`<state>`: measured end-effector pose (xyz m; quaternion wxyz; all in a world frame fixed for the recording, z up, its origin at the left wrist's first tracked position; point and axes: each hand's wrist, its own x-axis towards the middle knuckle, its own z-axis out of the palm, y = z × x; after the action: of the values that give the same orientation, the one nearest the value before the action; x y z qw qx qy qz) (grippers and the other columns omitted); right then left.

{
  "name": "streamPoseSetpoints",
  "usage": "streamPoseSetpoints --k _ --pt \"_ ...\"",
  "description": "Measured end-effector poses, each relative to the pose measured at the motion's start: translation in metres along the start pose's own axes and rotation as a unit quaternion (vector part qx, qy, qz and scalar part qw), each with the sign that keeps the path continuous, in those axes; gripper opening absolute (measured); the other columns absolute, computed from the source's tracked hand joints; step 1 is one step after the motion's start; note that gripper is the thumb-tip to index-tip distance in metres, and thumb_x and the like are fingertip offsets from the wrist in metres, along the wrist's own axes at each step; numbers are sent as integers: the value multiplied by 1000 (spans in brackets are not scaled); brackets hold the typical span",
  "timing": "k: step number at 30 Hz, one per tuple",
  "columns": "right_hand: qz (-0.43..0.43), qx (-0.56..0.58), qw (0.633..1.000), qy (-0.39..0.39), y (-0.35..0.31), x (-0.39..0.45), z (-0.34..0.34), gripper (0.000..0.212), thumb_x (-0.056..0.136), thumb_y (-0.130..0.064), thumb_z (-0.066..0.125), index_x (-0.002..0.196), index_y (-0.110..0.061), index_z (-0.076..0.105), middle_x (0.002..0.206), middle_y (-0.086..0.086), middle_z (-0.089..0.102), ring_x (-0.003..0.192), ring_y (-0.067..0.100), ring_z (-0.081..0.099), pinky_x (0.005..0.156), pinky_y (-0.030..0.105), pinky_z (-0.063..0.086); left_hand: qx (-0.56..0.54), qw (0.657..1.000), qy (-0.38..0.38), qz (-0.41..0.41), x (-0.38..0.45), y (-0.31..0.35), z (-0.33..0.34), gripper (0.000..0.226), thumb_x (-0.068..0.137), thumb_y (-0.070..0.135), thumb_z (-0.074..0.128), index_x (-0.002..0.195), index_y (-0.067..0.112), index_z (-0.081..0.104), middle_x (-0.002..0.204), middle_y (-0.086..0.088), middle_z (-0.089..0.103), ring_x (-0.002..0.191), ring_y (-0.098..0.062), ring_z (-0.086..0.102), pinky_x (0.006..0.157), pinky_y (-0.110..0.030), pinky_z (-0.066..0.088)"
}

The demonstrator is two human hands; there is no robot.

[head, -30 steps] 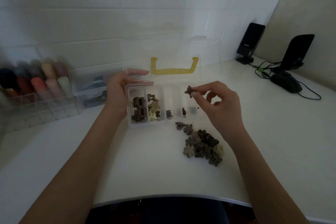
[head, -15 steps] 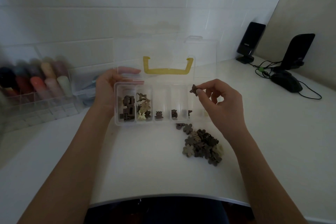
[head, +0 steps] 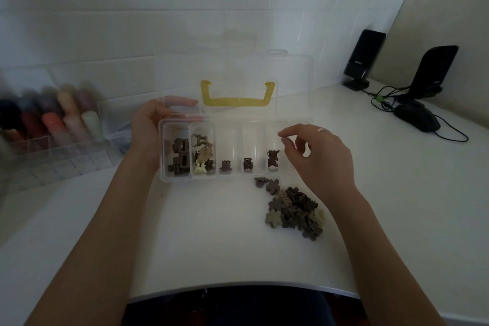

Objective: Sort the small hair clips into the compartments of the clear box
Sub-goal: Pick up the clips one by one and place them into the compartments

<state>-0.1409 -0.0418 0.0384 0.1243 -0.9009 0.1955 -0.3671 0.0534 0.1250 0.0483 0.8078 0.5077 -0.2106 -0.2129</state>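
**Over the clear box: five slots started, pile still waiting**

Above the clear box's [head: 235,177] right end, the right hand [head: 317,159] hovers with fingers loosely curled, thumb and forefinger close together, nothing visible between them. Left hand [head: 150,132] grips the box's left end, fingers curled over its back rim, steadying it! Inside: dark square clips [head: 180,159] crowd the leftmost slot, a mixed cream-and-brown bunch [head: 202,156] fills the next, then one clip [head: 225,166], another [head: 248,164], and a dark clip [head: 272,159] in the fifth. Any slot further right sits behind the hand. I'd call this less than halfway: a sizeable heap of flower clips [head: 293,209] lies just in front of the box's right corner, unsorted. Behind the box its lid stands open with a yellow handle [head: 236,99]. Left of the box, a blurred organiser of coloured items [head: 50,124]. Far right of it on the white desk [head: 211,246]: a mouse [head: 416,118] and two black speakers [head: 363,58], against a pale tiled wall.
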Motion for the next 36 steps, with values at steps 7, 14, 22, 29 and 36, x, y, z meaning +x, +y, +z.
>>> streamPoseSetpoints --k 7,14,22,29,36 --pt "-29 -230 962 -141 -13 -6 2 27 97 -28 41 117 -33 59 81 -5 66 59 16 47 45 21 22 2 1000 12 -8 -3 2 6 34 56 20 40 54 16 74 56 0 67 60 -18 62 67 -25 49" --pt "54 -159 969 -182 -13 1 3 18 93 -45 49 101 -33 59 75 -6 56 63 16 51 55 25 35 2 1000 11 -10 -6 4 11 32 52 21 40 47 17 71 51 2 64 53 -14 61 61 -21 48" --pt "17 -27 999 -10 -12 -2 -1 14 88 -43 55 91 -29 57 49 -3 51 42 12 48 46 26 41 3 1000 7 3 0 0 5 34 57 19 41 60 13 74 59 -5 68 59 -22 65 61 -24 52" --pt "-125 66 990 12 -32 -9 10 18 82 -26 67 101 -27 66 79 -18 53 76 0 49 50 17 42 4 1000 -2 5 -5 -2 15 33 57 18 41 56 16 74 56 -1 66 55 -17 63 59 -23 51" --pt "-128 51 990 -20 -30 -5 17 22 85 -29 64 107 -26 65 83 -12 55 80 5 50 53 23 47 3 1000 -2 14 -8 -4 23 33 58 17 41 59 13 74 51 1 64 50 -14 63 53 -19 50"
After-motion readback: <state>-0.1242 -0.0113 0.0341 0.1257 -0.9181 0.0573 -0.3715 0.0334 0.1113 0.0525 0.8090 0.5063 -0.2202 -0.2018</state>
